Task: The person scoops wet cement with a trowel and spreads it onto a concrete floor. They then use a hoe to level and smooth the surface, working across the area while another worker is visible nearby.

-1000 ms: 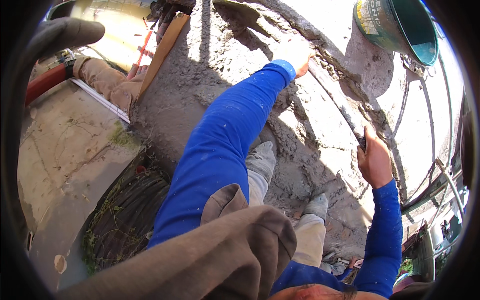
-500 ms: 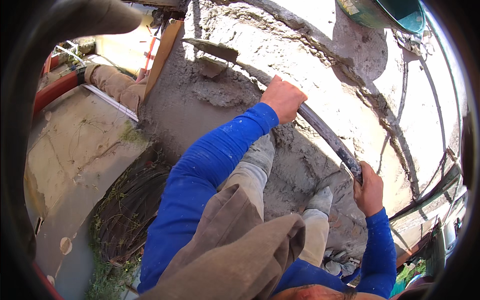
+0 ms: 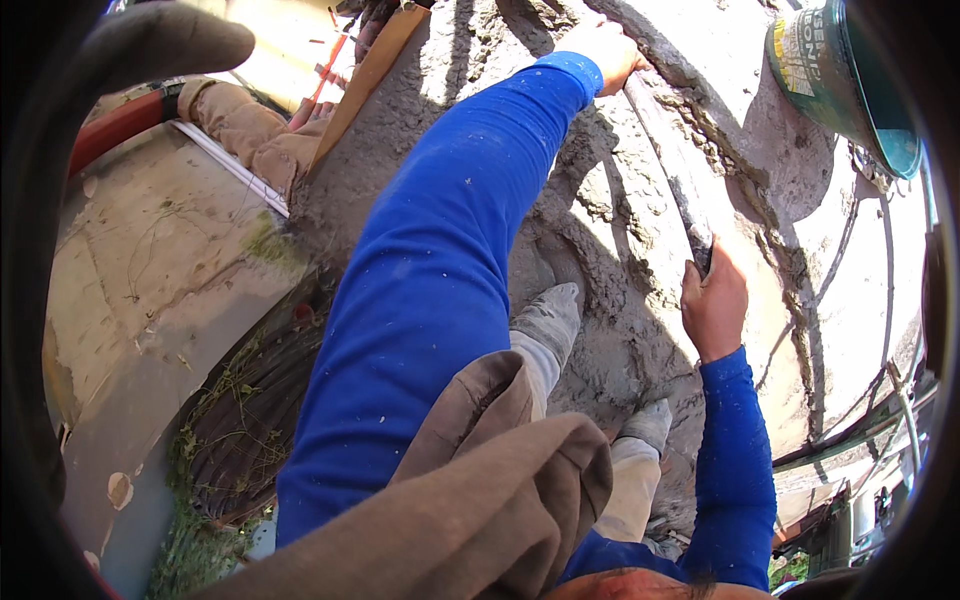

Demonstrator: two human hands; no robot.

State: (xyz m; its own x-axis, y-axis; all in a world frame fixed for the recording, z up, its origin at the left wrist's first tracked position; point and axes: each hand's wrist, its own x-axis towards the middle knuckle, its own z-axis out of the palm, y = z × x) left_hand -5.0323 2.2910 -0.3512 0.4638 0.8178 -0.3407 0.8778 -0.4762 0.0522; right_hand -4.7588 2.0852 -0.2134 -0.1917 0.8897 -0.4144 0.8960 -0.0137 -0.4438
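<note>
My left hand (image 3: pixel 610 50) grips the far part of a long mortar-caked tool handle (image 3: pixel 665 165) at the top of the view. My right hand (image 3: pixel 713 305) holds the near end of the same handle. Both arms wear blue sleeves. The handle lies over a wide patch of wet grey mortar (image 3: pixel 590 230) on the ground. My grey, mortar-covered shoes (image 3: pixel 548 320) stand at the near edge of the mix. The tool's head is out of view.
A green bucket (image 3: pixel 850 85) sits at the upper right on pale ground. A wooden board (image 3: pixel 365 80) borders the mortar on the left, with tan sacks (image 3: pixel 255 135) and a red hose (image 3: pixel 115 125) beyond. A round metal grate (image 3: pixel 250 420) with weeds lies at lower left.
Both hands have pushed the handle away toward the top of the view; the tool's head, seen half a second ago in the mortar, has left the view. The bucket shows more fully.
</note>
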